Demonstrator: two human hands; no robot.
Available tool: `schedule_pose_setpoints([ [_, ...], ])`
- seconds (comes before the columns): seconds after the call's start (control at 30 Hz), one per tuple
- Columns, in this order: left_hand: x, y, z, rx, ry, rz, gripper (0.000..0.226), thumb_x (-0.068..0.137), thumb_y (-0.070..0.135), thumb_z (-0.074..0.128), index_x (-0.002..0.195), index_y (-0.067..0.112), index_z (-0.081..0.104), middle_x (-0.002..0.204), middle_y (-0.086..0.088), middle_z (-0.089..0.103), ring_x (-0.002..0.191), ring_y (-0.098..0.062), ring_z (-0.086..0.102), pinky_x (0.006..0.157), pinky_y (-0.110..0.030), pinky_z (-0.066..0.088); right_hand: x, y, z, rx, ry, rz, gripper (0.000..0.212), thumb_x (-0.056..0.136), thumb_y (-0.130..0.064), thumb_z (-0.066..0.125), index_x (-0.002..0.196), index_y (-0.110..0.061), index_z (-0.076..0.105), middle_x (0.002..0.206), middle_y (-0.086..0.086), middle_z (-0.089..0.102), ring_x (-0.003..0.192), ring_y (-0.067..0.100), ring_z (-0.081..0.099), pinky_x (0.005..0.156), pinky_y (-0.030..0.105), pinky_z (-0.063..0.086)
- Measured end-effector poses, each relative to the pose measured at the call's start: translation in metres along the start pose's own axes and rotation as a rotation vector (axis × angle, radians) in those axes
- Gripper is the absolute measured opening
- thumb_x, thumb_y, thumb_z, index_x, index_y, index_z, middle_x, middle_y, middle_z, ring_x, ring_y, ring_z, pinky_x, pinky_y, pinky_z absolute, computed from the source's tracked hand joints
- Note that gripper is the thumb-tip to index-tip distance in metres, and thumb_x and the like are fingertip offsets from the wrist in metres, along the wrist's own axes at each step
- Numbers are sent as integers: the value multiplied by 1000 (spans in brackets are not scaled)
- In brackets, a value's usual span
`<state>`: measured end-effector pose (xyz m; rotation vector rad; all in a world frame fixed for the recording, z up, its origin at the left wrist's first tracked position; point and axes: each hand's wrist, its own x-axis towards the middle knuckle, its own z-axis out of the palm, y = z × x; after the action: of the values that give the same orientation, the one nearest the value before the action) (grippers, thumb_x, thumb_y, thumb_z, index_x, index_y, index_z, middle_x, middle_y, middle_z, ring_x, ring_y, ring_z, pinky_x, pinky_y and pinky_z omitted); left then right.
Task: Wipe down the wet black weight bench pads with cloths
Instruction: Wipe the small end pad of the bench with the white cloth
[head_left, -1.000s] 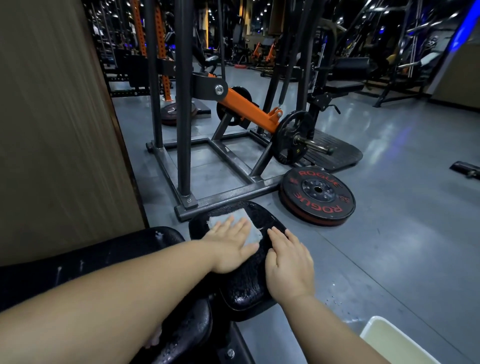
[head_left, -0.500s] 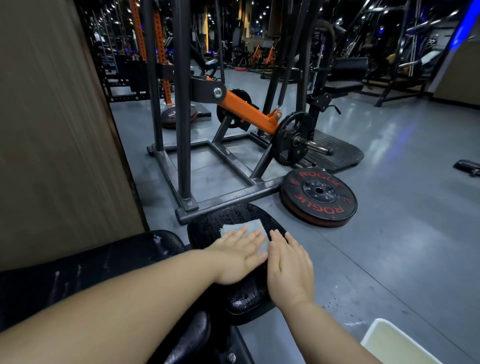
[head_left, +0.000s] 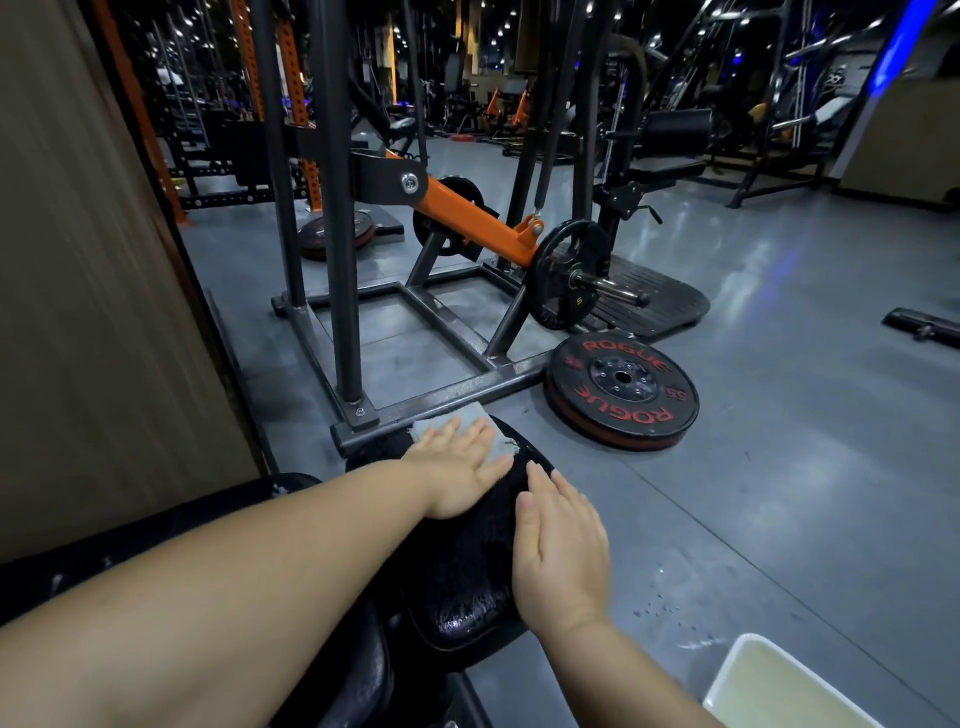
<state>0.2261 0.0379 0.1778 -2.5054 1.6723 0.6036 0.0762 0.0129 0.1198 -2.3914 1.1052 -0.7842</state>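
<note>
A wet black bench pad (head_left: 457, 577) stretches away from me at the bottom centre, its near end glistening with droplets. A pale grey cloth (head_left: 493, 431) lies on the pad's far end. My left hand (head_left: 462, 467) presses flat on the cloth with straight fingers. Flat on the pad's right edge rests my right hand (head_left: 561, 545), a little nearer to me, fingers straight and holding nothing. A second black pad (head_left: 156, 530) lies to the left under my left forearm.
A steel machine frame (head_left: 436, 400) stands just beyond the pad, with an orange lever arm (head_left: 478, 218). A black and red weight plate (head_left: 623, 389) lies on the grey floor to the right. A white basin (head_left: 779, 686) sits at bottom right. A brown wall panel (head_left: 93, 291) runs along the left.
My left hand has slid the cloth from the pad's middle towards its far end. The right hand stays flat on the pad's right edge.
</note>
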Motion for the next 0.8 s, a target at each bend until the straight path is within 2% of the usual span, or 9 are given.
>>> schedule_pose_setpoints([
  [0.17, -40, 23, 17, 44, -77, 235, 58, 104, 47, 9, 155, 27, -11, 160, 11, -19, 146, -11, -22, 116, -30, -15, -4, 5, 1, 219, 51, 40, 80, 85, -59, 3, 149, -19, 28, 152, -5, 34, 142, 7, 24, 118, 27, 13],
  [0.3, -49, 19, 20, 64, -106, 298, 56, 104, 47, 10, 154, 30, -10, 159, 16, -19, 145, -8, -23, 112, -24, -17, -9, 10, -7, 695, 123, 142, 57, 85, -63, 20, 137, -42, 30, 140, -27, 38, 133, -6, 33, 112, 22, 25],
  [0.37, -38, 18, 13, 74, -92, 281, 55, 105, 46, 11, 154, 30, -7, 160, 14, -16, 147, -9, -19, 113, -24, -14, -10, 14, -14, 831, 156, 199, 61, 83, -65, 24, 136, -37, 36, 138, -23, 43, 130, -10, 37, 109, 15, 27],
  [0.43, -18, 19, 7, 60, -67, 233, 55, 105, 45, 11, 155, 28, -4, 161, 12, -13, 148, -12, -15, 116, -27, -11, -11, 19, -21, 879, 166, 227, 68, 83, -64, 25, 138, -27, 42, 137, -17, 48, 125, -14, 40, 101, 3, 28],
  [0.5, 4, 22, 0, 41, -39, 177, 55, 105, 45, 10, 156, 27, -2, 162, 11, -11, 149, -13, -13, 119, -30, -9, -11, 24, -26, 893, 167, 259, 65, 90, -58, 24, 138, -21, 47, 135, -13, 51, 122, -16, 42, 94, -3, 28],
  [0.57, 21, 25, -5, 35, -25, 135, 55, 106, 44, 10, 156, 27, 0, 163, 11, -9, 149, -14, -13, 119, -32, -9, -10, 30, -28, 887, 168, 296, 56, 96, -56, 23, 133, -24, 51, 133, -11, 55, 122, -12, 45, 94, -1, 29],
  [0.67, 33, 30, -7, 21, -12, 108, 55, 105, 46, 9, 156, 28, 6, 163, 11, -5, 149, -15, -12, 120, -35, -10, -9, 40, -27, 828, 130, 344, 42, 96, -55, 22, 120, -37, 52, 130, -9, 58, 123, -1, 49, 102, 14, 30],
  [0.8, 27, 33, -3, 37, -6, 130, 56, 104, 49, 11, 156, 29, 6, 163, 10, -5, 149, -16, -13, 120, -37, -11, -10, 52, -20, 799, 96, 405, 33, 102, -40, 25, 118, -34, 53, 128, -3, 60, 121, 7, 52, 108, 28, 33],
])
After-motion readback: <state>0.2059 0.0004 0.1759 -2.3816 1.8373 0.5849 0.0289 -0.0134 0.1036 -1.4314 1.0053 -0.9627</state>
